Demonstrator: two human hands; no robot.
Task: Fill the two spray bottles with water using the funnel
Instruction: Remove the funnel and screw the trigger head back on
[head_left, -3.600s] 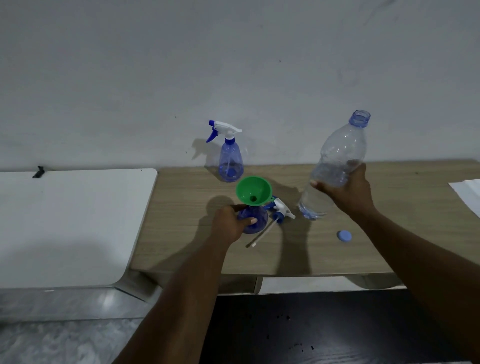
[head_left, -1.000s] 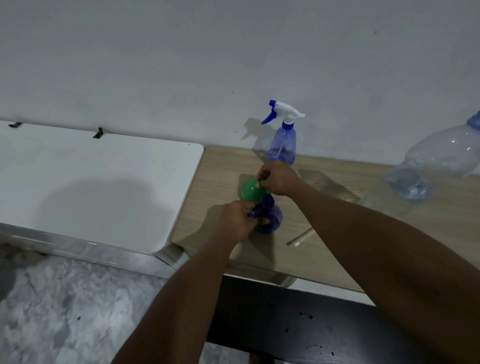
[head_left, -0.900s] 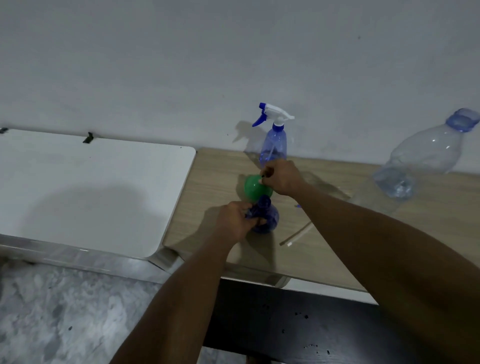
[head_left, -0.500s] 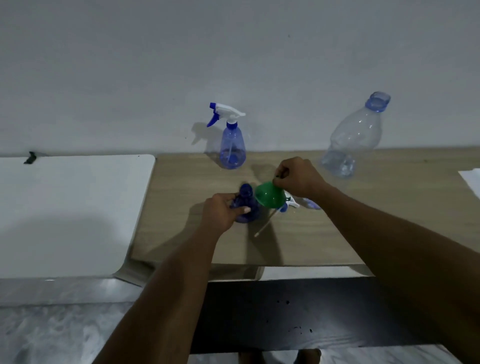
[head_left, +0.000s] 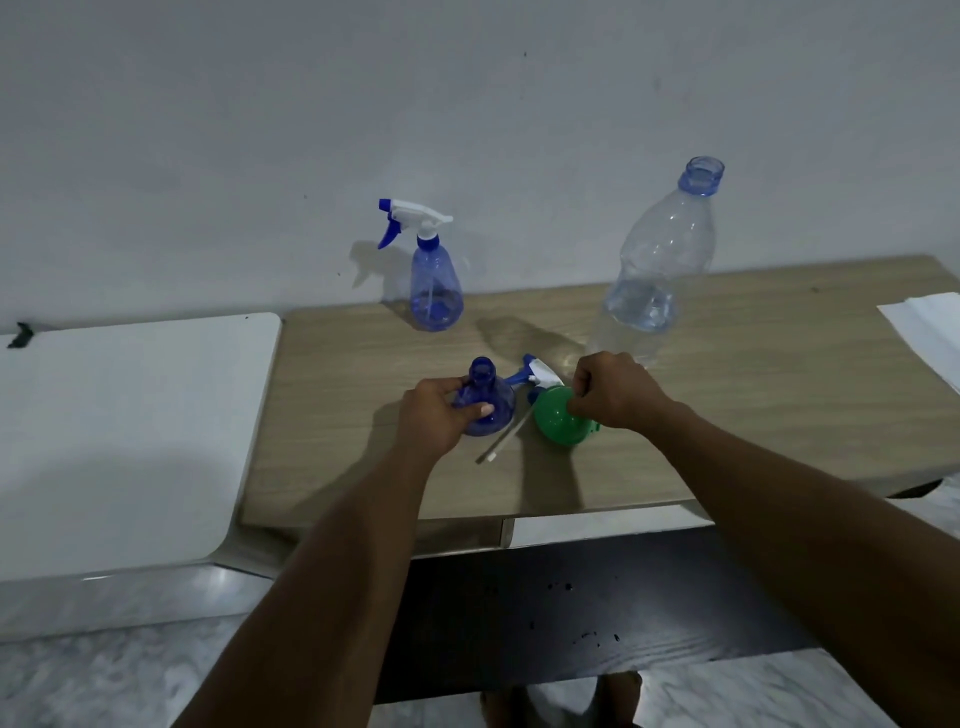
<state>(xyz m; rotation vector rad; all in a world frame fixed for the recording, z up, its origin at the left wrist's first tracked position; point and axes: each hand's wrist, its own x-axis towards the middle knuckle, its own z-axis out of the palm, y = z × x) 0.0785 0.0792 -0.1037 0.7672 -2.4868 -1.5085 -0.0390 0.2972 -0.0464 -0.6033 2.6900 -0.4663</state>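
- Holds the open spray bottle (head_left: 485, 397) upright with the left grip (head_left: 441, 413), fingers curled round its neck and shoulder, near the middle of the counter (head_left: 779, 395).
- Pinches the green funnel (head_left: 558, 426) with the right grip (head_left: 618, 389), clamped at the rim. Funnel tipped on its side just right of that bottle. Cannot tell whether touching the counter.
- Shows the loose trigger head (head_left: 537, 371) lying between bottle and funnel, its dip tube (head_left: 501, 441) angled toward the front edge.
- Shows the second spray bottle (head_left: 435, 291), trigger fitted, upright at the back edge, left of centre.
- Shows the clear water bottle (head_left: 660, 260), uncapped and upright near the back edge, right of centre, with little water left in it.
- Shows white paper (head_left: 930, 332) at the right edge.
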